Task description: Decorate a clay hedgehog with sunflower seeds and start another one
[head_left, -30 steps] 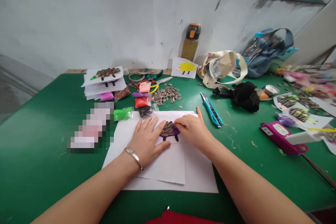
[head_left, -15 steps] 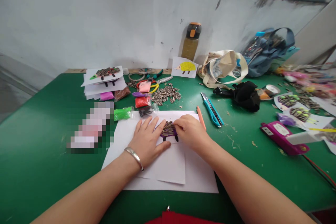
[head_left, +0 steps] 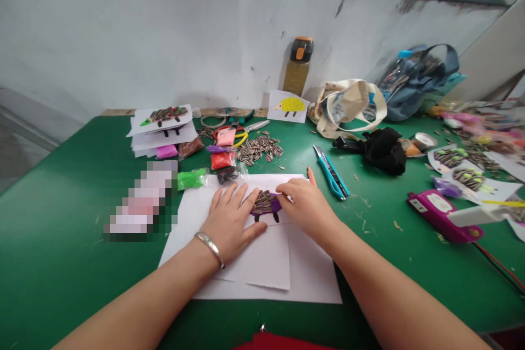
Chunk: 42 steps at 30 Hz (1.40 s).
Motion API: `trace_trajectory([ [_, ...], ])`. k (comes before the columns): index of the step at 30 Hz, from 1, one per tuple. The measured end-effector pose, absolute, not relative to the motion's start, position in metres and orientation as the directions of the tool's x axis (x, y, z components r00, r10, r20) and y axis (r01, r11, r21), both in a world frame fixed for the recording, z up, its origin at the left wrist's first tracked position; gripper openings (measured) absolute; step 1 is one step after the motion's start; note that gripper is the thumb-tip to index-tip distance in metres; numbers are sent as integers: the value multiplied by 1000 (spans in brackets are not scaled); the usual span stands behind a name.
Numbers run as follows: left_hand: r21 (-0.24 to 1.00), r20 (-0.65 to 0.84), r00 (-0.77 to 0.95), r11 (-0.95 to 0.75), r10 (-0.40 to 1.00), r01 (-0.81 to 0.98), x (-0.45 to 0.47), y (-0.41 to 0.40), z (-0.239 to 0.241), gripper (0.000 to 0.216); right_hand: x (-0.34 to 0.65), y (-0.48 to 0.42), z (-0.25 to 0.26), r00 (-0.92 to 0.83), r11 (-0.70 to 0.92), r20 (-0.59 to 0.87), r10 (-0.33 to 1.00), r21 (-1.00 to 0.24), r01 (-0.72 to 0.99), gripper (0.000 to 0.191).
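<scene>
My left hand lies spread on a white paper sheet, its index finger and thumb on either side of a hedgehog figure. The figure has a purple clay body covered partly with sunflower seeds, and two black legs. My right hand is at the figure's right end, thumb and index finger pinched together. Whatever sits between those fingertips is too small to make out. Beyond the sheet lies a pile of sunflower seeds.
Bagged clay in green, red and black lies behind the paper. A blue utility knife and orange pen are to the right. Scissors, a bottle, a magenta glue device and finished hedgehog cards surround the work.
My right hand has drawn back slightly to the right, uncovering more of the purple body's right end. My left hand keeps its place.
</scene>
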State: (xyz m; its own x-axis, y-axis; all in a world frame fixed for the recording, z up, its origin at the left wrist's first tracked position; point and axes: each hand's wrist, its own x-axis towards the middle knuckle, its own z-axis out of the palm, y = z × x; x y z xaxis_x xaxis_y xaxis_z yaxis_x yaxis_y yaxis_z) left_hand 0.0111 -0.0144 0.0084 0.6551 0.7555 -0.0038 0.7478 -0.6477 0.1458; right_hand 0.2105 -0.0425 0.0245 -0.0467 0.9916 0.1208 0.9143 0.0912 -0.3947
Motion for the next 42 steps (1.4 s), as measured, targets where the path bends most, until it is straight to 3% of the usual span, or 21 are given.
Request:
trace_trajectory([
  [8,143,0,655,-648,756,748,10,-14,7,67,208,-46,24,-94,124,109,990,-314,941,32],
  [42,146,-12,644,-636,765,758,12,-15,8,67,203,-44,24,-86,95,40,995,-347,933,30],
])
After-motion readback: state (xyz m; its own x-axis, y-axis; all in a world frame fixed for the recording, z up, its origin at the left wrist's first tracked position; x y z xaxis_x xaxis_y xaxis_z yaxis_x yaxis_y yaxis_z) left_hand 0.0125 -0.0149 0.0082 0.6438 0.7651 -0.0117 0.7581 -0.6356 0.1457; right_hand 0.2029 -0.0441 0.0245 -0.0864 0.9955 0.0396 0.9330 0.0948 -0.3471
